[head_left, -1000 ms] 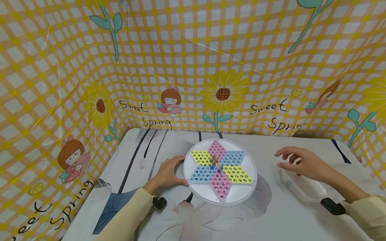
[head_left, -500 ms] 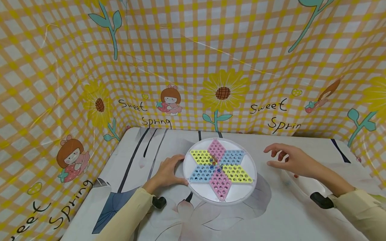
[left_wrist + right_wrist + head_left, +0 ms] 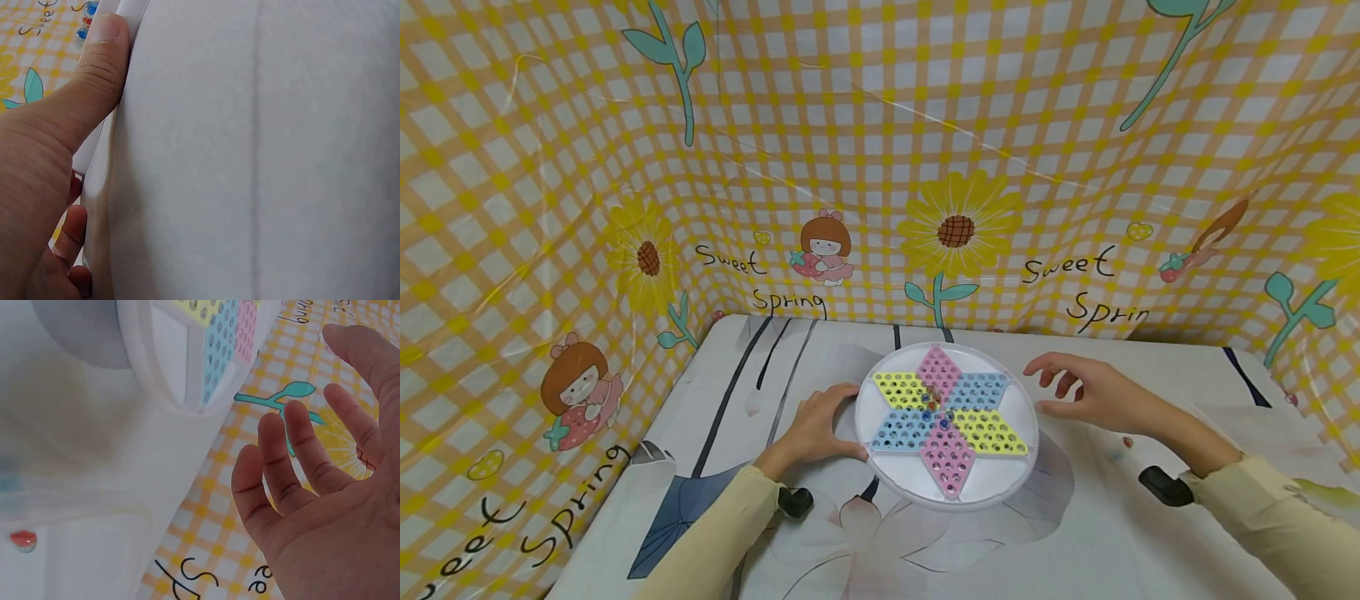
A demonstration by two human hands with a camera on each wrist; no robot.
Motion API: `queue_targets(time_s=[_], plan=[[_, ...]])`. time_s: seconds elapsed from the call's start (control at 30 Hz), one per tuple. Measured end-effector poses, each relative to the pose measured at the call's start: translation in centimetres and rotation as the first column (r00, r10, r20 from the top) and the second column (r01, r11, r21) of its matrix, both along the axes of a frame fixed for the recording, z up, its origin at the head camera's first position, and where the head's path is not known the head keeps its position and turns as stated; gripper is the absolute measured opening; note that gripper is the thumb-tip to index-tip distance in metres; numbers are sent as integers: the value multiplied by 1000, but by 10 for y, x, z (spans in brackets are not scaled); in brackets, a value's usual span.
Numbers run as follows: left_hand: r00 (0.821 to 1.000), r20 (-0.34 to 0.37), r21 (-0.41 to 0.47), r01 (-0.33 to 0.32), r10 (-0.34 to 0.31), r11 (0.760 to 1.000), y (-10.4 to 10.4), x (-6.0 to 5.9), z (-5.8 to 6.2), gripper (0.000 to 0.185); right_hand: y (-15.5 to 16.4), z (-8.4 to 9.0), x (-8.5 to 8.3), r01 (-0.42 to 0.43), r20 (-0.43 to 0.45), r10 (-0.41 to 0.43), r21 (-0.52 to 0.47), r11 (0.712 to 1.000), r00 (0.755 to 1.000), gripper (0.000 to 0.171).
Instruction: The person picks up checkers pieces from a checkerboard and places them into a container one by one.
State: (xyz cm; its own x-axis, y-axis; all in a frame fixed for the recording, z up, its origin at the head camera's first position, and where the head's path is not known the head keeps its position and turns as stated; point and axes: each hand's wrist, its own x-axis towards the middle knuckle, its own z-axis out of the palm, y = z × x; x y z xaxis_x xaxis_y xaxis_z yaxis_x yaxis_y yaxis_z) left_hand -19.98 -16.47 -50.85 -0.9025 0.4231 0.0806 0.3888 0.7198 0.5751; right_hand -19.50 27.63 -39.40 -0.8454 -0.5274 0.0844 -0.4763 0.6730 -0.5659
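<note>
A round white Chinese checkers board [image 3: 904, 482] with a pink, yellow and blue star stands on the table. Several glass marbles [image 3: 945, 424], blue and reddish, sit near the star's centre. My left hand [image 3: 811, 429] holds the board's left edge, with thumb and index finger set apart along the rim; in the left wrist view the thumb [image 3: 105, 59] lies on that rim. Just off the board's right edge, my right hand [image 3: 1093, 392] hovers with loosely bent fingers. Its thumb and fingertips are apart, and nothing shows between them in the right wrist view.
A clear plastic container [image 3: 94, 550] lies under the right forearm, partly hidden by it. Inside is a red-and-clear marble [image 3: 24, 540]. A checked, flower-printed cloth [image 3: 865, 150] hangs behind the white patterned table [image 3: 820, 550] and along its sides.
My right hand has moved left, from above the clear container to the board's right edge. The left hand, the board and the marbles on it stay in place.
</note>
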Motion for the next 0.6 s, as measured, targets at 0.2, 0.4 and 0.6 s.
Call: queue_targets(time_s=[0.2, 0.4, 0.6], plan=[[1000, -4, 3, -3, 3, 1000, 0, 0, 0, 105, -8, 0, -1, -19, 5, 19, -14, 1000, 1000, 45], [1000, -8, 1, -4, 4, 1000, 0, 0, -1, 105, -17, -2, -3, -36, 25, 37, -28, 999, 999, 44], [1000, -15, 7, 0, 1, 1000, 0, -1, -2, 105, -28, -7, -6, -52, 45, 54, -30, 998, 998, 43]])
